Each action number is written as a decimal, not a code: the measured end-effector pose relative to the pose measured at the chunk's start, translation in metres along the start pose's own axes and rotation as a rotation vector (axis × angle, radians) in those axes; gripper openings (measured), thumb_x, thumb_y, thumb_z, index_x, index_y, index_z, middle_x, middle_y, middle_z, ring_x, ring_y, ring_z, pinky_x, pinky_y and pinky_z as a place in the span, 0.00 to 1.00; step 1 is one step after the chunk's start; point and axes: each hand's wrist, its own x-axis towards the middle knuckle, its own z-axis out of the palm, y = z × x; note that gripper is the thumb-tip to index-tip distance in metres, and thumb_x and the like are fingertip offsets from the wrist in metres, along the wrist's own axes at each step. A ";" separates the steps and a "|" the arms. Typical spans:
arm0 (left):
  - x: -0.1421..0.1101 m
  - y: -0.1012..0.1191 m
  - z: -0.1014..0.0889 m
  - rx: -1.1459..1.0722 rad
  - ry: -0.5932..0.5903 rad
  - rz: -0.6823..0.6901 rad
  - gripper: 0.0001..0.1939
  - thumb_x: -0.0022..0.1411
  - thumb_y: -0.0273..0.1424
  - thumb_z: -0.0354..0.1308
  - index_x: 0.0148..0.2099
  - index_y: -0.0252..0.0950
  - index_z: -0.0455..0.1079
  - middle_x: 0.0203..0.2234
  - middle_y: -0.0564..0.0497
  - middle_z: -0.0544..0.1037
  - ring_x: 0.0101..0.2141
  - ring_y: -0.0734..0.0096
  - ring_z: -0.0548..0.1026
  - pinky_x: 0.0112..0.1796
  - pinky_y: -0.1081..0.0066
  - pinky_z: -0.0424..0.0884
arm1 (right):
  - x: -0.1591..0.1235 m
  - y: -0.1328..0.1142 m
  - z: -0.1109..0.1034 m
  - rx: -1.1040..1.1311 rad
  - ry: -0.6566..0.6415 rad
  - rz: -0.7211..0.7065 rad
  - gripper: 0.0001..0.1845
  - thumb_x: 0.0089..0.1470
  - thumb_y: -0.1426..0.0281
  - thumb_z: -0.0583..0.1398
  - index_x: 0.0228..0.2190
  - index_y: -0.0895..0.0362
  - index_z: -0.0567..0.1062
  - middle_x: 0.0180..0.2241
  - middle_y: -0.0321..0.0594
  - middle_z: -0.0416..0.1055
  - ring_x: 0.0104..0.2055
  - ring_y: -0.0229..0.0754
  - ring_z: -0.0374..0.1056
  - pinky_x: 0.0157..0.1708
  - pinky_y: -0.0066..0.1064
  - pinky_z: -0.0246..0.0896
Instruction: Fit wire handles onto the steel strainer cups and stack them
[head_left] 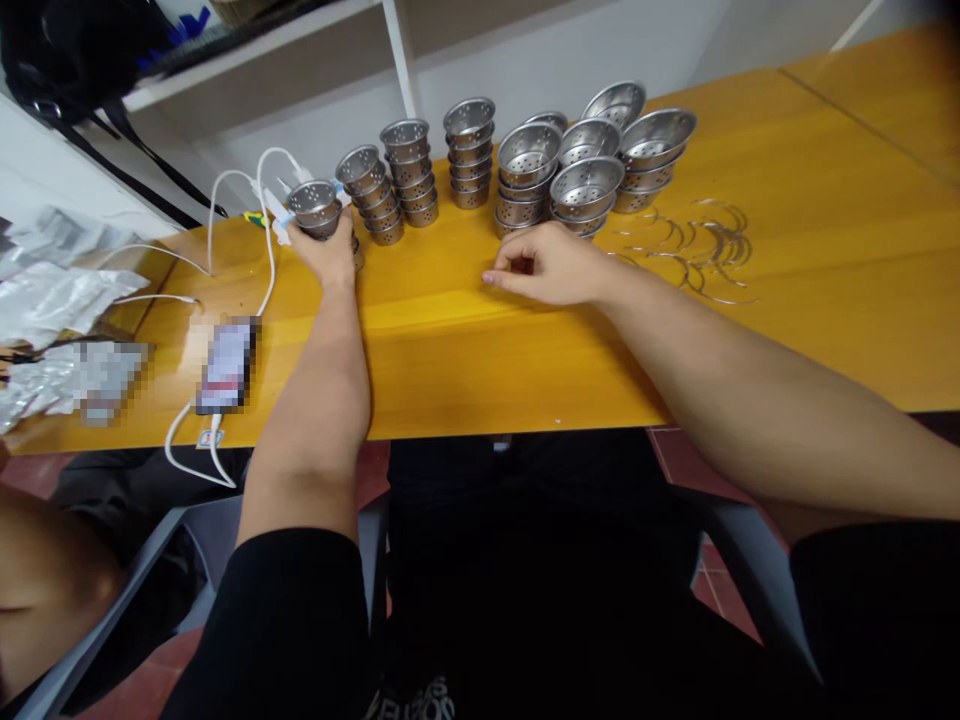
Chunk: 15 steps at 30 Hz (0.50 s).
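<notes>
My left hand (328, 255) is wrapped round a stack of perforated metal cups (313, 203) at the left end of the row; its lower part is mostly covered by the hand. My right hand (555, 265) hovers at the table front of the wider perforated bowls (587, 188), fingers curled toward the thumb, with nothing showing between them. Narrow stacks of cups (410, 165) stand between the hands, along with another stack (470, 150) further right. Thin curved metal strips (705, 245) lie scattered beyond my right forearm.
A phone (226, 362) with a white cable (176, 445) lies on the wooden table (465, 370). Clear plastic bags (60, 290) are heaped at left. Behind the cups is a white wall with a shelf (262, 50). Another person's arm (56, 590) shows at lower left.
</notes>
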 end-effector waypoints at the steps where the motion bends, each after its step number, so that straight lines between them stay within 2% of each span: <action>1: 0.004 -0.005 0.007 0.012 0.065 -0.032 0.54 0.35 0.92 0.38 0.35 0.46 0.44 0.29 0.63 0.72 0.57 0.82 0.76 0.57 0.64 0.62 | 0.000 0.000 0.000 0.002 -0.003 -0.003 0.25 0.72 0.46 0.64 0.33 0.54 0.77 0.34 0.44 0.76 0.35 0.46 0.68 0.39 0.41 0.60; 4: 0.007 -0.012 0.017 0.072 0.105 -0.025 0.51 0.38 0.91 0.28 0.34 0.47 0.36 0.29 0.62 0.67 0.56 0.83 0.75 0.56 0.65 0.61 | -0.001 0.001 -0.001 0.003 -0.014 -0.009 0.23 0.73 0.49 0.65 0.33 0.54 0.77 0.34 0.43 0.76 0.35 0.45 0.68 0.40 0.41 0.60; 8: 0.005 -0.009 0.015 0.060 0.100 0.006 0.50 0.38 0.88 0.23 0.35 0.47 0.38 0.32 0.61 0.69 0.56 0.84 0.74 0.58 0.69 0.64 | -0.001 0.001 -0.002 0.000 -0.013 0.005 0.23 0.73 0.50 0.65 0.33 0.54 0.77 0.33 0.43 0.76 0.34 0.45 0.67 0.40 0.41 0.60; 12: 0.005 -0.009 0.013 0.186 -0.035 0.074 0.46 0.50 0.83 0.18 0.35 0.45 0.41 0.30 0.59 0.67 0.67 0.88 0.67 0.60 0.68 0.58 | -0.001 0.002 -0.001 0.012 -0.014 0.010 0.24 0.73 0.48 0.65 0.33 0.54 0.77 0.33 0.43 0.75 0.35 0.46 0.68 0.39 0.41 0.60; 15: 0.007 -0.014 0.013 0.149 -0.146 0.041 0.47 0.53 0.83 0.20 0.36 0.44 0.44 0.32 0.58 0.70 0.70 0.88 0.61 0.63 0.67 0.54 | -0.001 0.003 0.000 0.016 -0.008 0.017 0.26 0.72 0.46 0.65 0.33 0.54 0.78 0.33 0.43 0.75 0.35 0.46 0.67 0.39 0.41 0.59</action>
